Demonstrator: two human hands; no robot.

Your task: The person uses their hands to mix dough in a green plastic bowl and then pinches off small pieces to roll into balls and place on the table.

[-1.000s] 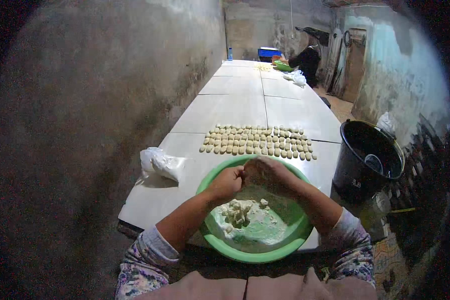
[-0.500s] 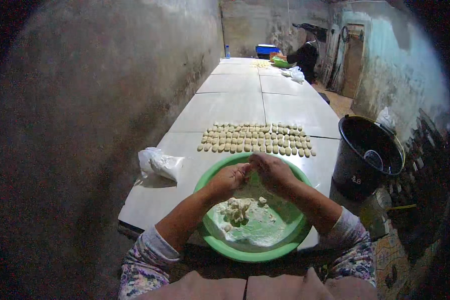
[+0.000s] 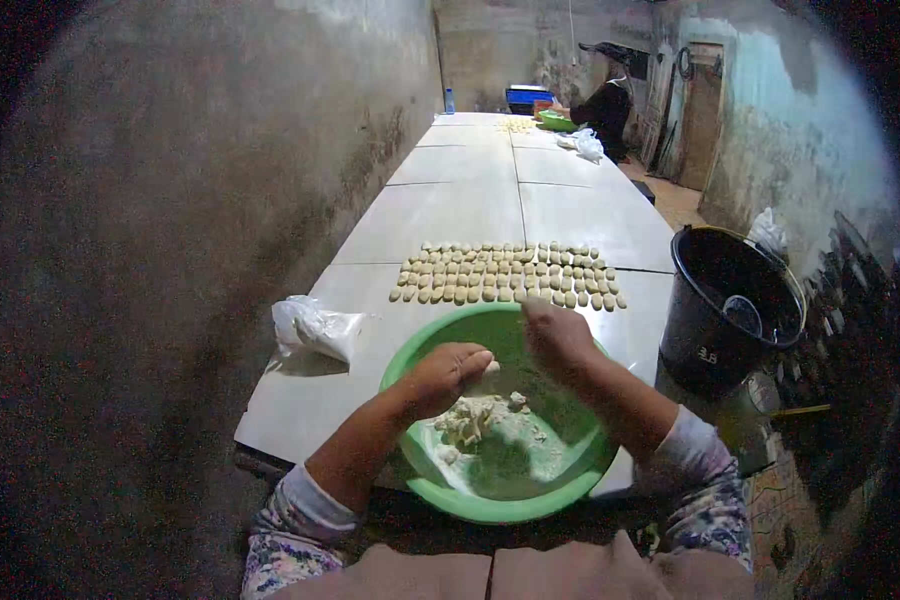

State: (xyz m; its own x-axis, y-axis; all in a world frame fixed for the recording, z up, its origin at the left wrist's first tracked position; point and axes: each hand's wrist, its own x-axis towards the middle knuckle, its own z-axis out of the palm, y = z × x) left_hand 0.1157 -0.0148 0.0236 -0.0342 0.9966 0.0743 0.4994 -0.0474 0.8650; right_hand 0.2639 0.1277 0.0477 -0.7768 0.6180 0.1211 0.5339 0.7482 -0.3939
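Note:
A large green basin (image 3: 402, 357) stands at the near end of the table. Inside lie a lump of pale dough (image 3: 467, 420), crumbs and white flour. Over its left half my left hand (image 3: 448, 376) is closed, a small bit of dough (image 3: 492, 367) showing at the thumb tip. My right hand (image 3: 560, 338) is curled at the basin's far rim, close to the nearest row of dough pieces (image 3: 500, 268); what its fingers hold, if anything, is hidden. Those small oval pieces lie in several rows on the white table (image 3: 430, 215).
A white plastic bag (image 3: 315, 330) sits left of the basin. To the right stands a black bucket (image 3: 715, 330). At the table's far end, a person in dark clothing (image 3: 605, 110) works beside a smaller green basin (image 3: 557, 121) and a blue crate (image 3: 530, 100). A wall runs along the left.
My hands, which were together above the basin, have come apart. The left has drawn back and down with dough; the right has shifted slightly right at the far rim.

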